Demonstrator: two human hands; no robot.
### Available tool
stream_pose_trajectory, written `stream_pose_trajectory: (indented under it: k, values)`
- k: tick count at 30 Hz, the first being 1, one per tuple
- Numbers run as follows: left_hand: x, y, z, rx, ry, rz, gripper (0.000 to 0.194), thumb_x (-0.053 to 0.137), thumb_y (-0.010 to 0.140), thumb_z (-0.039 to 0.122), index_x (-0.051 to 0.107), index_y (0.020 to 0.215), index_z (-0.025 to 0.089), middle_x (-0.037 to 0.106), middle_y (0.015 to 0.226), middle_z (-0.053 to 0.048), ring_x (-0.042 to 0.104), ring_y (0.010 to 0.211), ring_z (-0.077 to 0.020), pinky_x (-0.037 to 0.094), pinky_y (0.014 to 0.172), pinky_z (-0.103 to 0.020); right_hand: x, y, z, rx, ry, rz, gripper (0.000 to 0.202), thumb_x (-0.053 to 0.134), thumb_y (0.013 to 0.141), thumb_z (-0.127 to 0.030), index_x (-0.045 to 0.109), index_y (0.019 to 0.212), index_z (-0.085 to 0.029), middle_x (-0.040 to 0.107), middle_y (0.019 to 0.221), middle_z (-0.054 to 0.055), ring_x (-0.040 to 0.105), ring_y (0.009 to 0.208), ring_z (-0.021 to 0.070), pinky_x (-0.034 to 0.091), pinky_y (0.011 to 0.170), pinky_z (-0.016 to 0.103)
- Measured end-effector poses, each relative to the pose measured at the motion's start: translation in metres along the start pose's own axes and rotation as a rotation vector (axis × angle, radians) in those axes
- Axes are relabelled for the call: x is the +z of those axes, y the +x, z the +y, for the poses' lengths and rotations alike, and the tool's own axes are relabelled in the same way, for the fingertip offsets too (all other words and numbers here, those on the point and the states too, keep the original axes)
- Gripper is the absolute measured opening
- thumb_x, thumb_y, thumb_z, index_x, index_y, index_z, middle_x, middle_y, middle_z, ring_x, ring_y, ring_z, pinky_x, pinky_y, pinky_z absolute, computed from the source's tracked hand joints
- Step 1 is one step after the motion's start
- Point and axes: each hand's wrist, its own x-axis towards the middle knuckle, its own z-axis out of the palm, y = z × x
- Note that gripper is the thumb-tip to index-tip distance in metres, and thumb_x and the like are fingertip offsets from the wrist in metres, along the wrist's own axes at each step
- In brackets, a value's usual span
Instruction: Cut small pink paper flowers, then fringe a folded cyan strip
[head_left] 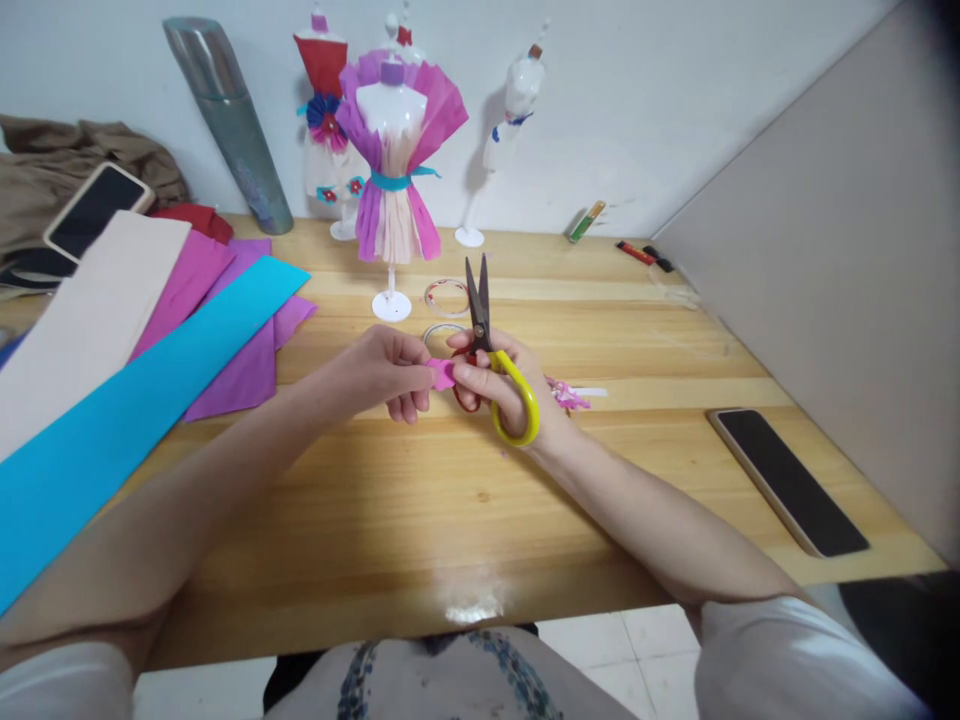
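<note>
A small pink paper piece (441, 374) sits pinched between the left hand (382, 372) and the right hand (499, 385), above the middle of the wooden counter (450, 500). The right fingers also curl closed through the yellow-handled scissors (495, 350), blades up and shut. Just beyond lie tape rings (446, 297) and a crepe-dressed mannequin (396, 170); flat crepe sheets (135, 370) spread left, a phone (787, 480) right

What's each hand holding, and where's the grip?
Right hand: yellow-and-red-handled scissors, grip through the handle loops. Left hand: small pink paper scrap, pinched at its left edge.
</note>
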Motion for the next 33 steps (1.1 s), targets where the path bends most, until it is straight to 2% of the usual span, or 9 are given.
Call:
stream_pose_trajectory:
  k: [5,10,14,17,21,28,33]
  values:
    - [0.001,0.002,-0.002,0.011,0.006,-0.016,0.022,0.071,0.076,0.018,0.066,0.055,0.015,0.067,0.053,-0.002,0.061,0.043,-0.0096,0.050,0.044,-0.018,-0.001,0.000,0.001,0.016,-0.024,0.001,0.042,0.087,0.064,-0.030,0.062,0.096,-0.019,0.053,0.063,-0.010,0.046,0.047,0.0061,0.036,0.046,0.022]
    - [-0.006,0.000,-0.002,0.036,0.083,-0.018,0.017,0.074,0.074,0.025,0.070,0.061,0.015,0.068,0.055,-0.002,0.064,0.048,-0.0111,0.051,0.046,-0.018,-0.004,0.000,0.002,-0.064,-0.111,-0.034,0.038,0.087,0.068,-0.032,0.064,0.096,-0.020,0.055,0.068,-0.007,0.045,0.053,0.0074,0.035,0.049,0.023]
    - [-0.008,-0.002,-0.002,0.096,0.130,-0.007,0.024,0.074,0.077,0.037,0.075,0.068,0.015,0.068,0.058,-0.002,0.065,0.052,-0.0115,0.053,0.049,-0.019,-0.005,0.001,0.002,-0.119,-0.191,-0.074,0.037,0.089,0.068,-0.034,0.063,0.092,-0.021,0.056,0.072,-0.005,0.048,0.061,0.0107,0.040,0.056,0.026]
    - [-0.006,0.001,-0.005,0.075,0.139,-0.009,0.023,0.075,0.075,0.033,0.070,0.060,0.016,0.065,0.053,-0.001,0.062,0.049,-0.0107,0.051,0.048,-0.019,-0.004,0.002,0.004,-0.145,-0.227,-0.094,0.038,0.091,0.067,-0.037,0.063,0.087,-0.022,0.057,0.076,-0.003,0.052,0.066,0.0128,0.044,0.062,0.028]
    - [-0.004,0.004,-0.009,0.078,0.087,-0.070,0.023,0.074,0.070,0.025,0.062,0.053,0.018,0.060,0.046,0.001,0.056,0.044,-0.0091,0.045,0.044,-0.018,-0.003,0.002,0.006,-0.143,-0.214,-0.104,0.041,0.092,0.065,-0.042,0.064,0.087,-0.022,0.058,0.078,-0.002,0.054,0.069,0.0142,0.047,0.065,0.030]
    - [-0.009,0.001,-0.005,0.058,0.026,-0.150,0.017,0.074,0.063,0.025,0.062,0.053,0.017,0.063,0.049,0.001,0.055,0.044,-0.0090,0.045,0.045,-0.019,-0.003,-0.003,0.002,-0.100,-0.194,-0.128,0.038,0.092,0.066,-0.036,0.066,0.091,-0.023,0.057,0.072,-0.003,0.052,0.064,0.0140,0.044,0.059,0.029]
    - [-0.011,-0.004,0.001,0.061,-0.014,-0.134,0.013,0.075,0.067,0.025,0.068,0.059,0.016,0.062,0.049,0.002,0.054,0.044,-0.0077,0.044,0.046,-0.018,-0.005,-0.004,0.001,-0.122,-0.150,-0.056,0.037,0.087,0.071,-0.036,0.066,0.098,-0.022,0.059,0.071,-0.004,0.048,0.059,0.0107,0.038,0.054,0.026]
